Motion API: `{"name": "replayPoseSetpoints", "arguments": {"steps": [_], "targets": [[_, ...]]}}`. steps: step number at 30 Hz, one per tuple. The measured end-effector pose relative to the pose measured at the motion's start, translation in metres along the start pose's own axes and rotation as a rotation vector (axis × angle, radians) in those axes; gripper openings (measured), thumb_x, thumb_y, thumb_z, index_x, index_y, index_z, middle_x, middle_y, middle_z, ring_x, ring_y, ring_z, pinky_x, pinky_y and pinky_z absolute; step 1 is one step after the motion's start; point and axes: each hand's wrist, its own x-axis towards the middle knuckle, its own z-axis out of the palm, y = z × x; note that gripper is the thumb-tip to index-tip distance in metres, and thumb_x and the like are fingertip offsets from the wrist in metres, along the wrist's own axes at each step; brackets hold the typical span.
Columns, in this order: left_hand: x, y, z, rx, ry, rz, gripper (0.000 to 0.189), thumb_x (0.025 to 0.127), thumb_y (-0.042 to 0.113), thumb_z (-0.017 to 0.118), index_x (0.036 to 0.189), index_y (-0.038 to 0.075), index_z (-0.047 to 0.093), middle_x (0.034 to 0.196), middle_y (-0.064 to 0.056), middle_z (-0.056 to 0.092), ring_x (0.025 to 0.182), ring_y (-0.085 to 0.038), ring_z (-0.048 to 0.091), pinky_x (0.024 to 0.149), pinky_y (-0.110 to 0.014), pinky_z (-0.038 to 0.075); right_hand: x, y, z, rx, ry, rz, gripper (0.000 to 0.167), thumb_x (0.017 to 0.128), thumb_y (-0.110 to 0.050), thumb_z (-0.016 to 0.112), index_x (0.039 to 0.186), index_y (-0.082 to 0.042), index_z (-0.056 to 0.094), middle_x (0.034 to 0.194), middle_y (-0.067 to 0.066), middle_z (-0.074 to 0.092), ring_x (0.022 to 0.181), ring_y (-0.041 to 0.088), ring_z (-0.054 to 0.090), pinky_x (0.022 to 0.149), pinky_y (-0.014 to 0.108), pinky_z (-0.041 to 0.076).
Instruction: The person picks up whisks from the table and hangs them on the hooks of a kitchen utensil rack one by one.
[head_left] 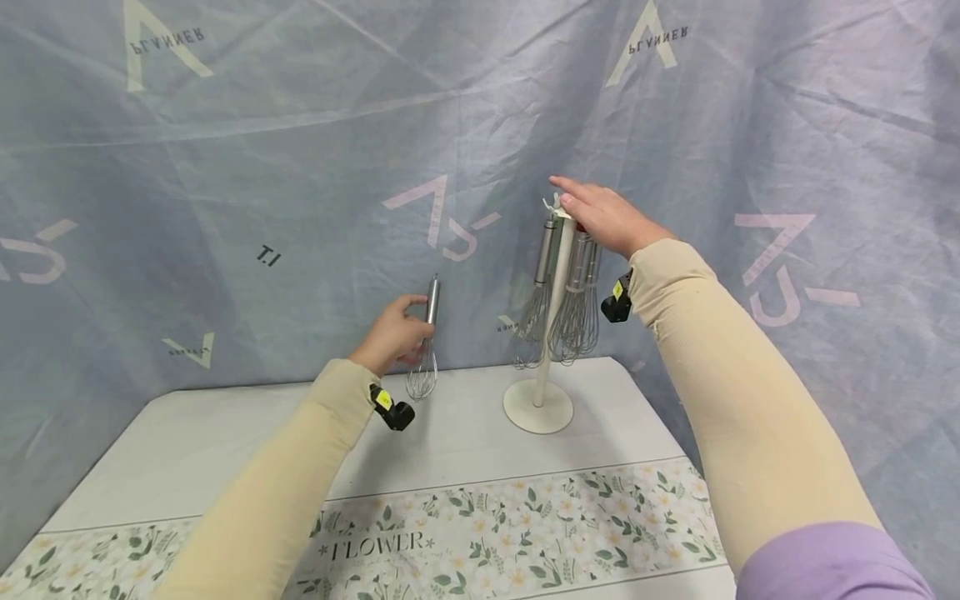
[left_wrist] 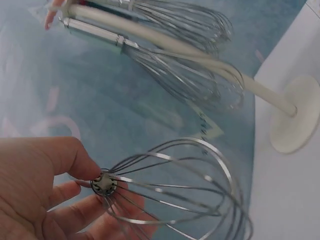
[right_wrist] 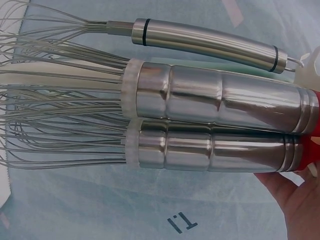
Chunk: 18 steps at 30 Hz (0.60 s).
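In the head view my left hand pinches a metal whisk, upright with its wire loops downward, above the back of the table. The left wrist view shows the thumb and fingers around the whisk where its wires meet the handle. To the right stands a cream whisk stand on a round base. My right hand rests at its top with fingers extended. Several whisks hang from it: a slim one on the left and thicker, red-ended ones on the right, close to the right hand.
The stand's round base sits on a white table near its back edge. A flowered strip with the word FLOWER crosses the front. Blue-grey printed cloth hangs close behind.
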Motion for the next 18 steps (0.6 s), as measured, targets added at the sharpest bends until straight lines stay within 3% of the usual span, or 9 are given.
{"name": "replayPoseSetpoints", "arguments": {"steps": [5, 10, 18], "targets": [[-0.001, 0.025, 0.007, 0.011, -0.004, 0.07, 0.067, 0.092, 0.001, 0.061, 0.154, 0.018, 0.039, 0.116, -0.019, 0.064, 0.075, -0.03, 0.066, 0.069, -0.046, 0.059, 0.0, 0.0, -0.001, 0.005, -0.002, -0.004, 0.059, 0.11, -0.045, 0.021, 0.164, -0.022, 0.017, 0.158, 0.021, 0.034, 0.119, 0.038, 0.051, 0.106, 0.057, 0.035], [-0.001, 0.05, 0.014, 0.06, 0.004, 0.121, 0.066, 0.093, 0.004, 0.062, 0.153, 0.023, 0.042, 0.113, -0.015, 0.064, 0.078, -0.028, 0.066, 0.061, -0.039, 0.058, 0.0, 0.0, -0.001, 0.036, 0.0, -0.003, 0.06, 0.11, -0.046, 0.023, 0.164, -0.022, 0.015, 0.163, 0.02, 0.027, 0.129, 0.04, 0.049, 0.11, 0.056, 0.035], [0.0, 0.083, 0.026, 0.124, -0.007, 0.238, 0.066, 0.089, 0.005, 0.063, 0.149, 0.028, 0.047, 0.112, -0.008, 0.066, 0.063, -0.015, 0.054, 0.054, -0.035, 0.055, -0.001, 0.0, -0.001, 0.026, 0.003, 0.001, 0.062, 0.109, -0.048, 0.022, 0.165, -0.021, 0.012, 0.166, 0.014, 0.022, 0.148, 0.037, 0.028, 0.117, 0.057, 0.025]]}}
